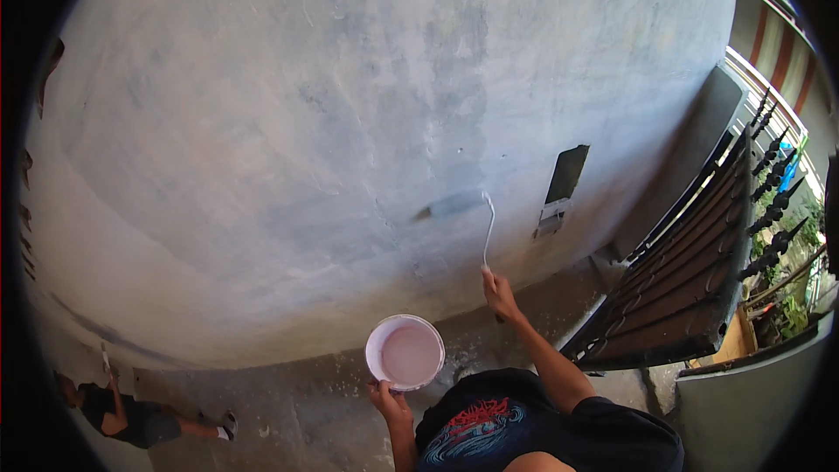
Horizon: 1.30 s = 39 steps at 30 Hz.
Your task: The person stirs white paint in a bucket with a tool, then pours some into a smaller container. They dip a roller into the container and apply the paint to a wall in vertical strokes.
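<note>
Roller lies flat against the grey wall at arm's length. My right hand is closed tight round the lower end of its handle, I judge so that the sleeve meets the plaster along its whole width. My left hand is curled shut on the near rim of the white bucket and holds it level in front of my chest. That keeps the pale pink paint inside flat and, I think, within easy reach of the roller. The bucket hangs above the concrete floor, apart from the wall.

The grip is mostly hidden inside my fist, and I cannot make out whether the bucket has a bail. A dark recess in the wall shows nothing of its inside. At lower left another person is low by the wall; what their hand holds is too small to tell. The iron gate is cut off at the lens edge.
</note>
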{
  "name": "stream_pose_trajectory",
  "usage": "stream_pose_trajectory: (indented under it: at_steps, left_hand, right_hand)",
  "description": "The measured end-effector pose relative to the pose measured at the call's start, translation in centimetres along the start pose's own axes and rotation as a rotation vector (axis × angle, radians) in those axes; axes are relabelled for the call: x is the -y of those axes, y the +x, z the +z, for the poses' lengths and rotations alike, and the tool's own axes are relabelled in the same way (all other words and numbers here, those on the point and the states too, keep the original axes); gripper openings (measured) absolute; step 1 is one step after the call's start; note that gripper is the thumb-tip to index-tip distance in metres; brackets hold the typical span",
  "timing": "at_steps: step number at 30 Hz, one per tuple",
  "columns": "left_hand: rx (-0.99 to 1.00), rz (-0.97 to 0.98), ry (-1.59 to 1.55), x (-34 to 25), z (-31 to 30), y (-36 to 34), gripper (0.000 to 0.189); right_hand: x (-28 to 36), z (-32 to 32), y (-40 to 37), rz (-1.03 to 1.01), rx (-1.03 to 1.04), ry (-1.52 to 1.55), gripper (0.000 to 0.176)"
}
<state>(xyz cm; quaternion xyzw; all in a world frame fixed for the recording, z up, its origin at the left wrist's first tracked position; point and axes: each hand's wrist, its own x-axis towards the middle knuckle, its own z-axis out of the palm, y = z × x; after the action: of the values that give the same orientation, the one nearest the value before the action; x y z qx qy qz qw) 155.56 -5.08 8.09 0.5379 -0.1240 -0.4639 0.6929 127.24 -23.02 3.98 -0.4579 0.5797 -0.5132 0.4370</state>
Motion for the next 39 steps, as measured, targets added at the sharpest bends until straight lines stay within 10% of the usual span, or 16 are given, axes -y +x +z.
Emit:
stream_pose_trajectory:
  at_steps: [7, 24, 39]
  left_hand:
    - [-0.014, -0.028, -0.054, -1.8, -0.1, 2.0, 0.042]
    - [0.092, 0.000, 0.020, -2.7, -0.9, 8.6, 0.035]
    - [0.096, -0.050, 0.028, -1.9, 0.3, 9.8, 0.034]
  right_hand:
    - [1.1, -0.9, -3.8, 0.180, -0.052, 0.033, 0.060]
    - [30.1, -1.8, 4.0, -0.412, -0.171, -0.140, 0.047]
    - [26.0, -0.9, 1.8, -0.338, -0.285, -0.290, 0.038]
